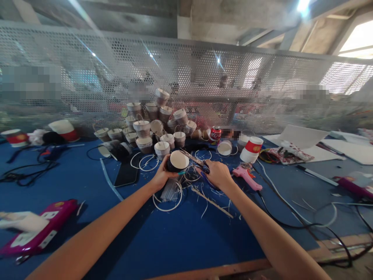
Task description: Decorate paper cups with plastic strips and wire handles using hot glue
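Observation:
My left hand point(163, 174) is closed around a dark-sided paper cup point(180, 159), its pale inside tilted toward me. In my right hand point(219, 174) is a pair of scissors point(201, 161), with the blades reaching left to the cup's rim. Whether the blades touch the rim I cannot tell. Below the cup lie clear glue sticks point(169, 190) and a loop of white cord point(167, 210). Thin offcuts and a wooden strip point(215, 203) are scattered under the scissors. Close to my right hand rests a pink glue gun point(247, 177).
Small handled cups point(145, 144) are piled at the back against a perforated metal screen point(201, 83). A red drink can point(215, 134) and red-banded paper cups point(252, 149) stand right of them. A purple power strip point(43, 225) lies at left; a dark phone point(126, 174) and cables lie on the blue table.

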`<state>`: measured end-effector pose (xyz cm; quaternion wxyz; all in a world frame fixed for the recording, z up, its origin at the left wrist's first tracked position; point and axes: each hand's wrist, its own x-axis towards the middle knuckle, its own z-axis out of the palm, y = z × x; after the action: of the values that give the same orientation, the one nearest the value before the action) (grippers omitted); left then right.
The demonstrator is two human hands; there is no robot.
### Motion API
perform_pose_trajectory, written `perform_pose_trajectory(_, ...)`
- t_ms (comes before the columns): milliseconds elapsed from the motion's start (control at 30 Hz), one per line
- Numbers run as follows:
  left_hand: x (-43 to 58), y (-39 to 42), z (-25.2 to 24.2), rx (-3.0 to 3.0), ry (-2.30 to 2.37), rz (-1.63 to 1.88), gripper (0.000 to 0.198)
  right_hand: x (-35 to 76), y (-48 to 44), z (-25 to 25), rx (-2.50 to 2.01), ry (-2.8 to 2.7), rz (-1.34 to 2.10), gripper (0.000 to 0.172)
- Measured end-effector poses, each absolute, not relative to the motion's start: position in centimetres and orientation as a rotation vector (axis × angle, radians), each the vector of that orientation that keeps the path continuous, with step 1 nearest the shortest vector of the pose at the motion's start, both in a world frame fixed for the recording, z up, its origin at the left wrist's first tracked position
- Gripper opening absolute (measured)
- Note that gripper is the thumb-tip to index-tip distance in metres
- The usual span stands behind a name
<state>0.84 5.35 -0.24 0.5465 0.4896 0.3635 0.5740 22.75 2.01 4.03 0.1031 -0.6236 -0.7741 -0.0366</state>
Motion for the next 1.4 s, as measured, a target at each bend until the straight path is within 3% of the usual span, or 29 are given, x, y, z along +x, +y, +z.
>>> perform_pose_trajectory(500,0.8,5.0,0.1,1.190,0.826,1.347,0.075,22.4,1.6,4.8,-1.906,-2.329,-0.179,0.066)
perform_pose_trajectory(800,1.1,4.8,0.7,1.003,0.859,1.328,0.091,23.0,2.4,4.0,-1.911,-2.176,-0.106,0.057)
perform_pose_trajectory(1067,0.7,4.8,0.4,0.986,0.792,1.215,0.071,23.4,2.5,4.1,-1.815,-2.257,-0.228,0.060)
perform_pose_trajectory(1400,0.6,4.8,0.4,1.013,0.797,1.196,0.077,22.9,2.1,4.3,-1.829,-2.336,-0.212,0.064)
